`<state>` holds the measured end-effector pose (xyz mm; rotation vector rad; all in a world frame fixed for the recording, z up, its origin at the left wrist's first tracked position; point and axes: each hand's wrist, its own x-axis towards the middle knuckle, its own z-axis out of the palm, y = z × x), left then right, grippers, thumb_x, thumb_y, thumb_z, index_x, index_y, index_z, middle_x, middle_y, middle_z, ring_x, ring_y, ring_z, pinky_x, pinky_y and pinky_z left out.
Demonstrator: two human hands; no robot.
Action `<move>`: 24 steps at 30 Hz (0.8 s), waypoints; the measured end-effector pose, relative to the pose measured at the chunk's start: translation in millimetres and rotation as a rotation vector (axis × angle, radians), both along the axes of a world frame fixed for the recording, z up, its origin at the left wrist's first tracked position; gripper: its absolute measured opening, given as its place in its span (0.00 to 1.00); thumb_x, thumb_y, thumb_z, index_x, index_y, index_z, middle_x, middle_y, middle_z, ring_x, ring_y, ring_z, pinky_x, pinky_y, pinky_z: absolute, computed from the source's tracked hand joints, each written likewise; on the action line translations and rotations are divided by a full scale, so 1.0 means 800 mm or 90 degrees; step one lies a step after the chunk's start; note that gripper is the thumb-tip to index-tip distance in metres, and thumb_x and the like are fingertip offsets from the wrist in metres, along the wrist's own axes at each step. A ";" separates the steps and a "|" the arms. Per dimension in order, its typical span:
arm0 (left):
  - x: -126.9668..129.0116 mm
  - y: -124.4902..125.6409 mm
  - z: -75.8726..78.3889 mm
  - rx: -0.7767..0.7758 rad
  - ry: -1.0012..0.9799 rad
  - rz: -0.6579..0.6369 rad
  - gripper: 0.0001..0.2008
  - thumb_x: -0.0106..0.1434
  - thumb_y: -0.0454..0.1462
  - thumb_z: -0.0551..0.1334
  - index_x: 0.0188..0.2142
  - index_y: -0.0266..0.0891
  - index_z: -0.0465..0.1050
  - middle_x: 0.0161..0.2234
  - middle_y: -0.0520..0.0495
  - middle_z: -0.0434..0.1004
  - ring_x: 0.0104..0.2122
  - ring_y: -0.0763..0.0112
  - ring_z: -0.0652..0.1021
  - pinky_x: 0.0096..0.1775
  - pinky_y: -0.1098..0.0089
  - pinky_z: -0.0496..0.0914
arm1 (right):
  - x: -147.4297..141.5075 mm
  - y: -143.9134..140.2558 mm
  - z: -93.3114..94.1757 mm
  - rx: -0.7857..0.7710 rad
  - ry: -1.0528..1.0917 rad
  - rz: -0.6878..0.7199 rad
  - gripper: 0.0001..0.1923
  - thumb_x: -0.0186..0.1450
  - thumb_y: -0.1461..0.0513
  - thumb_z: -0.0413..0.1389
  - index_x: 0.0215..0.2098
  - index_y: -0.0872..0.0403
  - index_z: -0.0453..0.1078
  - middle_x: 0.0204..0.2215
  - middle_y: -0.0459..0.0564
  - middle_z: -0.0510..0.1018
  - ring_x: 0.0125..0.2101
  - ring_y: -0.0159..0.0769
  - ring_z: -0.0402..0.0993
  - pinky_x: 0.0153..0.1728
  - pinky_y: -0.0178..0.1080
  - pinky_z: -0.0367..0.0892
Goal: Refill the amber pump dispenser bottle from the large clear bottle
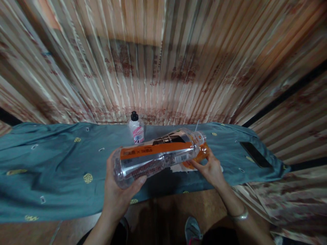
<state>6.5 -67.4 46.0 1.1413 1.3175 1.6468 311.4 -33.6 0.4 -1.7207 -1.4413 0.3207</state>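
A large clear plastic bottle [155, 156] with an orange label band lies tilted on its side above a teal cloth-covered surface [56, 163]. My left hand [119, 190] grips its base end. The bottle's neck points right over a small orange round container [201, 154], which my right hand [211, 168] holds by the fingertips. A white slip of paper lies under that container.
A small white bottle with a black cap and pink label [136, 129] stands at the back of the cloth. A dark phone [255, 153] lies at the right end. A striped patterned curtain [163, 68] hangs behind. My shoe shows on the floor below.
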 end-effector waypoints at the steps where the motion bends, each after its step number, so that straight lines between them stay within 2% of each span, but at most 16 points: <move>1: 0.001 0.000 0.000 0.000 -0.005 -0.001 0.44 0.48 0.45 0.81 0.62 0.41 0.69 0.55 0.41 0.79 0.55 0.48 0.81 0.58 0.51 0.77 | 0.000 0.000 0.000 0.001 -0.001 -0.001 0.44 0.55 0.34 0.64 0.56 0.55 0.73 0.45 0.61 0.88 0.44 0.58 0.87 0.45 0.51 0.81; 5: 0.003 0.000 0.001 0.000 -0.021 -0.003 0.43 0.48 0.45 0.81 0.60 0.42 0.70 0.54 0.41 0.79 0.54 0.49 0.82 0.54 0.54 0.80 | 0.001 0.001 -0.001 0.015 0.002 0.009 0.42 0.57 0.35 0.64 0.57 0.54 0.73 0.46 0.60 0.88 0.44 0.57 0.87 0.45 0.51 0.81; 12: 0.000 0.003 -0.003 0.002 0.015 0.011 0.45 0.47 0.48 0.81 0.62 0.43 0.68 0.55 0.41 0.78 0.52 0.51 0.81 0.53 0.54 0.80 | 0.000 0.002 -0.002 0.002 0.017 0.012 0.42 0.56 0.37 0.65 0.57 0.56 0.72 0.47 0.62 0.88 0.46 0.57 0.87 0.45 0.51 0.81; 16: 0.000 0.004 -0.007 0.001 0.015 0.011 0.44 0.47 0.49 0.80 0.61 0.43 0.69 0.55 0.41 0.78 0.52 0.52 0.81 0.52 0.56 0.80 | 0.001 0.003 -0.003 0.000 0.010 0.026 0.39 0.58 0.38 0.65 0.57 0.54 0.73 0.48 0.60 0.88 0.46 0.56 0.87 0.46 0.50 0.81; 19: 0.000 0.005 -0.010 -0.003 0.009 0.009 0.45 0.48 0.49 0.81 0.62 0.43 0.68 0.54 0.42 0.78 0.53 0.52 0.81 0.54 0.56 0.79 | 0.002 0.003 -0.003 0.006 0.004 0.035 0.38 0.59 0.39 0.65 0.58 0.53 0.72 0.47 0.60 0.88 0.46 0.57 0.87 0.46 0.50 0.81; 24: 0.001 0.003 -0.008 -0.013 0.018 0.024 0.47 0.46 0.51 0.81 0.62 0.44 0.68 0.56 0.41 0.78 0.55 0.50 0.80 0.59 0.53 0.76 | 0.005 0.002 -0.004 0.000 0.000 0.050 0.43 0.57 0.38 0.67 0.60 0.54 0.71 0.48 0.60 0.87 0.48 0.58 0.86 0.47 0.52 0.81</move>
